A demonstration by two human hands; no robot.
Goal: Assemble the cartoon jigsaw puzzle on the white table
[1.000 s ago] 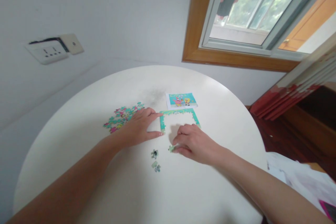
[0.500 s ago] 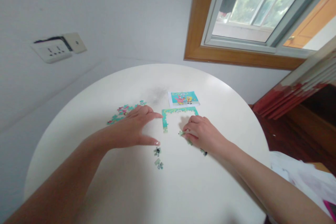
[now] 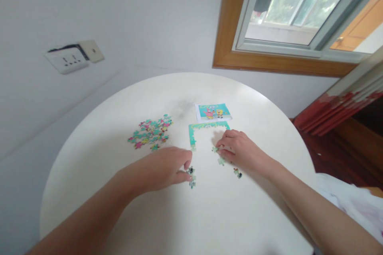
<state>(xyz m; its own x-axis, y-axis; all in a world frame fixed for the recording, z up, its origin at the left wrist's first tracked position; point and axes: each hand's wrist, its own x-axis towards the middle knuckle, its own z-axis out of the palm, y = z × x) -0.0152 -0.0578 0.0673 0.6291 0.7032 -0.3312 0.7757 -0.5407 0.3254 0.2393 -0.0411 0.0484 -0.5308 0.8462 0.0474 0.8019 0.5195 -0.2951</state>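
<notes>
On the round white table (image 3: pixel 119 207) lies a partly built teal puzzle border (image 3: pixel 199 129). My right hand (image 3: pixel 239 152) rests at the border's right side, fingers pinched on a small green puzzle piece (image 3: pixel 215 149). A short strip of joined pieces (image 3: pixel 222 161) lies just below it, and a dark loose piece (image 3: pixel 238 173) sits near my wrist. My left hand (image 3: pixel 167 167) is lower, fingertips closing on the small loose pieces (image 3: pixel 191 176) at the table's middle. A pile of pink and teal pieces (image 3: pixel 151 132) lies to the left.
A cartoon reference picture (image 3: pixel 213 112) lies beyond the border. A wall socket (image 3: pixel 70 59) is on the left wall. A wood-framed window (image 3: pixel 269 63) is at the upper right, with red and white boards (image 3: pixel 344 103) leaning on the right.
My left hand left the border's left corner and moved down to the loose pieces. My right hand carried a green piece up to the border's right side, and the pile became uncovered.
</notes>
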